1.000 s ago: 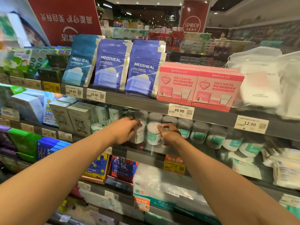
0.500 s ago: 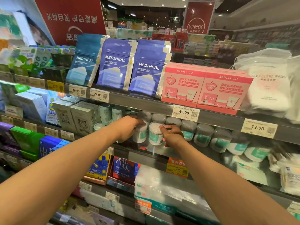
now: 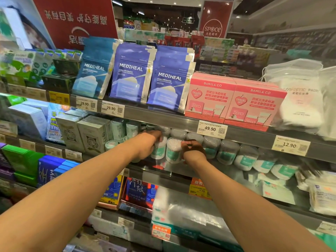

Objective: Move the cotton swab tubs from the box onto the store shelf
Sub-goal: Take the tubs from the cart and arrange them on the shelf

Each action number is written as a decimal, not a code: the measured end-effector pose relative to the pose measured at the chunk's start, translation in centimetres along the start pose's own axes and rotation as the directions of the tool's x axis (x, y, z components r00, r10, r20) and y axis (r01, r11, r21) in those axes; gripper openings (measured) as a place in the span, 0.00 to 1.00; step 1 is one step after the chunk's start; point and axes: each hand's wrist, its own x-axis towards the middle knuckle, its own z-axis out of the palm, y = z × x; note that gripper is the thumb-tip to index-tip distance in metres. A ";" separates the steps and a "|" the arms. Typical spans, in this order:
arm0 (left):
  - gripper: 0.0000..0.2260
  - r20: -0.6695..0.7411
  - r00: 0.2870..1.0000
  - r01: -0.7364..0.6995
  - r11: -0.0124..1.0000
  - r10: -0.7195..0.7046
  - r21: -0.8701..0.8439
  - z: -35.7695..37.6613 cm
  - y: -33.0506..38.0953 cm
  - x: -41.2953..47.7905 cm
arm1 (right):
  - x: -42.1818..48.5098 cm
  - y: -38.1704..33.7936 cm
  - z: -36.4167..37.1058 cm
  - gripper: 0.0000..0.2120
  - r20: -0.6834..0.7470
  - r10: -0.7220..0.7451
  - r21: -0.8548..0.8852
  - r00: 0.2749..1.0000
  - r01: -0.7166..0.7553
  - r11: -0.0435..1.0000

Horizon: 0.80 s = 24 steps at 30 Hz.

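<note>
Store shelf [image 3: 181,169] part-stocked with cotton swab tubs [image 3: 227,151]; left hand [image 3: 147,144], right hand [image 3: 193,150] grips each curled round one more; box unseen.

**Plastic, Foil and Card on a Grey Metal Shelf**

The cotton swab tubs [image 3: 173,151] were clear, glossy plastic with smooth walls, each banded by a teal-and-white label; soft white swab tips showed through. The shelf deck [image 3: 174,169] beneath them was shiny enough to mirror colours, while the shelf rail [image 3: 172,120] above looked like matt grey metal. The price tags [image 3: 211,129] were plain matt paper. The MEDIHEAL pouches [image 3: 132,73] had smooth satin film faces with silvery foil edges. The 2 pink boxes [image 3: 211,95] looked like smooth card with a faint sheen. The cosmetic pad bags [image 3: 298,99] were thin, translucent, crinkled plastic. The tiger-print boxes [image 3: 92,135] had a silvery, metallic-looking card finish.
</note>
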 end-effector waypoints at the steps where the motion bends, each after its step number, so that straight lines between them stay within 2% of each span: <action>1: 0.15 -0.005 1.000 -0.002 1.000 0.002 -0.025 0.0 -0.2 0.1 | -0.3 -0.2 -0.1 0.11 0.015 0.028 -0.055 0.999 -0.027 0.998; 3: 0.15 -0.023 1.000 0.014 0.997 -0.016 -0.071 0.1 -0.2 0.2 | -0.6 -0.3 0.0 0.14 0.023 0.054 -0.102 0.998 -0.051 0.993; 5: 0.15 -0.063 0.998 0.014 0.993 -0.022 -0.114 0.0 0.3 -0.1 | -1.1 -0.1 -0.1 0.09 0.024 0.052 -0.069 0.998 -0.051 0.996; 6: 0.14 -0.090 0.996 0.006 0.992 -0.017 -0.125 -0.1 0.7 -0.2 | -1.7 0.0 -0.1 0.10 0.014 0.043 -0.057 0.999 -0.042 0.997; 8: 0.13 -0.139 0.990 -0.029 0.990 0.009 -0.139 -0.2 1.6 -0.4 | -2.9 0.3 -0.5 0.13 -0.036 0.041 0.026 0.998 -0.040 0.999; 12: 0.09 -0.182 0.983 -0.072 0.970 0.029 -0.231 0.6 4.1 -1.1 | -5.9 1.2 -1.8 0.11 -0.196 -0.007 0.136 0.981 0.034 0.990; 16: 0.06 -0.266 0.961 -0.164 0.935 0.079 -0.315 2.6 8.6 -2.0 | -9.5 3.7 -3.7 0.14 -0.328 -0.032 0.142 0.944 0.083 0.986; 19: 0.07 -0.207 0.959 -0.258 0.894 0.192 -0.367 4.8 14.1 -3.4 | -13.3 7.9 -6.2 0.15 -0.436 0.071 0.140 0.897 -0.010 0.990; 22: 0.09 -0.115 0.952 -0.306 0.866 0.284 -0.396 7.5 19.3 -5.5 | -17.3 12.8 -8.3 0.15 -0.448 0.189 0.204 0.874 -0.106 0.973; 24: 0.08 -0.065 0.930 -0.351 0.821 0.362 -0.450 9.9 23.3 -7.3 | -20.1 16.8 -10.0 0.16 -0.491 0.269 0.212 0.829 -0.186 0.959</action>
